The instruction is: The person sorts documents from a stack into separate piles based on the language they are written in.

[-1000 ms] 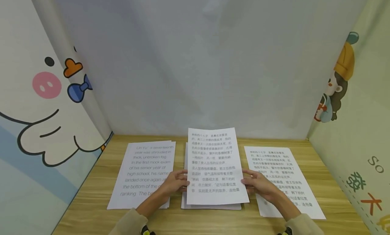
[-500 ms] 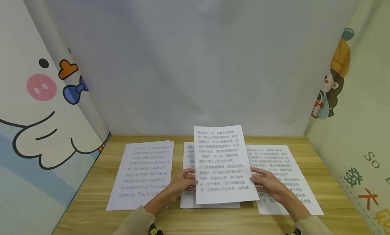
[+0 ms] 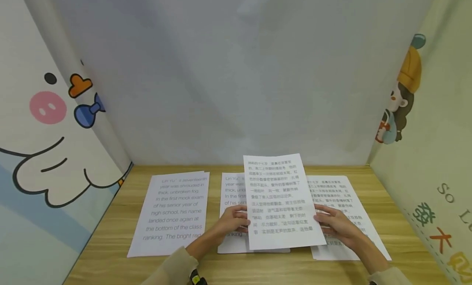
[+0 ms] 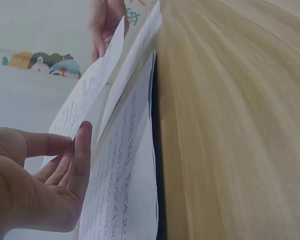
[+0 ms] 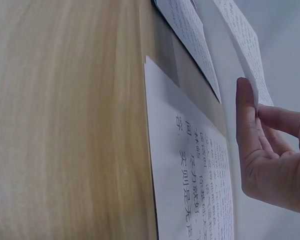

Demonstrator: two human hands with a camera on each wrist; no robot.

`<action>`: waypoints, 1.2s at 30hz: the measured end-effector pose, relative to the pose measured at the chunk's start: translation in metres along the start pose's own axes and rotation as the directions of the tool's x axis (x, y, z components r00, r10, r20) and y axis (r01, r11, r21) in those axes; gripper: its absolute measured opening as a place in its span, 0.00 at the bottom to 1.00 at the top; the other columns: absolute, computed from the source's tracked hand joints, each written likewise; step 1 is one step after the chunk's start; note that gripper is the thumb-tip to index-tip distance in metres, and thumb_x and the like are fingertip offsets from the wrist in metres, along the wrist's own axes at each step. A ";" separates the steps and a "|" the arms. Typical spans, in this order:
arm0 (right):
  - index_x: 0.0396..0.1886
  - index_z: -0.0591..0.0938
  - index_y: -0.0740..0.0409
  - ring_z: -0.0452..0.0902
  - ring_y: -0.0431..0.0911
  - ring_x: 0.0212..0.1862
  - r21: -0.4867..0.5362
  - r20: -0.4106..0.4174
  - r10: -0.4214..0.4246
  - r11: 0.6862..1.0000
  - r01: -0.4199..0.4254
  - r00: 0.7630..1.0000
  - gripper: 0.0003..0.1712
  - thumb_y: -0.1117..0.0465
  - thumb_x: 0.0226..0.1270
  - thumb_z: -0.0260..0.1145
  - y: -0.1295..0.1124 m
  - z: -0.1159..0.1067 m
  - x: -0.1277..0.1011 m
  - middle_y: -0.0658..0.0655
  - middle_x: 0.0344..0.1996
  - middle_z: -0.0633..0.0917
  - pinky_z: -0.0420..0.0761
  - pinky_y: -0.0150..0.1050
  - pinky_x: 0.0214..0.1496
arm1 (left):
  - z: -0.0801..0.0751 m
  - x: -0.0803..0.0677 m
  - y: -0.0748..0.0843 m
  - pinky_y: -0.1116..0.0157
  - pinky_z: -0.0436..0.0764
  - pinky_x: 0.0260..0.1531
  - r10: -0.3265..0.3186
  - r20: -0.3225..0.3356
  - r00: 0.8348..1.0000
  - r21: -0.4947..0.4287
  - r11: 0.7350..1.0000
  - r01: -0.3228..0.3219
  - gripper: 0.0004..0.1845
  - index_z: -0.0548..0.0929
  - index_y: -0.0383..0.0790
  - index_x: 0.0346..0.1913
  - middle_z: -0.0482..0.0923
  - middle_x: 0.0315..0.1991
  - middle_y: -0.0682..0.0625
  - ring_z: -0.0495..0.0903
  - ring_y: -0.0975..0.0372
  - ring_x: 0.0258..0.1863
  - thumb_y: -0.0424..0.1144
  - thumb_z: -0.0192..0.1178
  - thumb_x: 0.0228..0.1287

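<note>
A sheet of paper [image 3: 278,203] printed with Chinese text is held up between both hands, raised over the table. My left hand [image 3: 233,221] pinches its left edge between thumb and fingers, also plain in the left wrist view. On the opposite edge my right hand [image 3: 337,224] pinches the sheet the same way. Beneath and behind it lies the middle paper stack [image 3: 230,194] with English text, partly covered in the head view. The right paper stack [image 3: 368,231], in Chinese, lies under my right hand and forearm; its top left part is overlapped by the held sheet.
At the left lies another paper stack [image 3: 169,215] with large English text. All the papers rest on a wooden table [image 3: 280,272]. A pale backdrop [image 3: 236,80] rises behind the table, and printed cartoon panels stand at the left and right.
Both hands have carried the held sheet to the right, from over the middle stack toward the right stack. More of the middle stack's English text shows now.
</note>
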State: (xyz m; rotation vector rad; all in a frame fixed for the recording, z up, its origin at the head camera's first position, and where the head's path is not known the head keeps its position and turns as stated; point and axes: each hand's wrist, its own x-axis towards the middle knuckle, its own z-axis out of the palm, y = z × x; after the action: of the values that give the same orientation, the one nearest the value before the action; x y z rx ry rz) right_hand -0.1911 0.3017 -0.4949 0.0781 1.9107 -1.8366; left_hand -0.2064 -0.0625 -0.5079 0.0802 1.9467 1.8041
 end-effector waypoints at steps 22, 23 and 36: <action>0.78 0.65 0.56 0.86 0.36 0.46 0.109 -0.095 0.020 0.994 -0.009 0.995 0.32 0.61 0.78 0.60 0.015 -0.049 -0.035 0.41 0.43 0.88 0.87 0.35 0.49 | 0.058 0.022 0.006 0.63 0.90 0.39 0.016 0.060 0.998 -0.044 0.999 -0.013 0.20 0.79 0.32 0.59 0.88 0.39 0.44 0.88 0.62 0.34 0.24 0.62 0.63; 0.73 0.71 0.49 0.86 0.36 0.46 0.121 -0.097 0.021 0.993 -0.009 0.995 0.26 0.61 0.78 0.60 0.015 -0.051 -0.037 0.41 0.43 0.88 0.87 0.34 0.49 | 0.061 0.023 0.007 0.63 0.90 0.39 0.016 0.061 0.998 -0.047 0.999 -0.013 0.20 0.79 0.32 0.59 0.88 0.39 0.44 0.88 0.62 0.34 0.24 0.62 0.63; 0.40 0.84 0.22 0.86 0.34 0.43 0.171 -0.187 0.045 0.985 -0.012 0.981 0.22 0.62 0.79 0.59 0.010 -0.081 -0.059 0.38 0.39 0.88 0.87 0.33 0.44 | 0.107 0.040 0.018 0.65 0.90 0.35 0.048 0.060 0.997 -0.089 0.995 -0.043 0.21 0.79 0.32 0.58 0.87 0.37 0.43 0.85 0.64 0.30 0.21 0.60 0.62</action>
State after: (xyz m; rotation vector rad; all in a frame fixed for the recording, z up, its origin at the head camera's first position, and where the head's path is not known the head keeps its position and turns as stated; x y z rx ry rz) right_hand -0.1601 0.3970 -0.4839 0.3483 1.8612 -2.0320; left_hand -0.2062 0.0528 -0.5048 0.1506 1.8343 1.8910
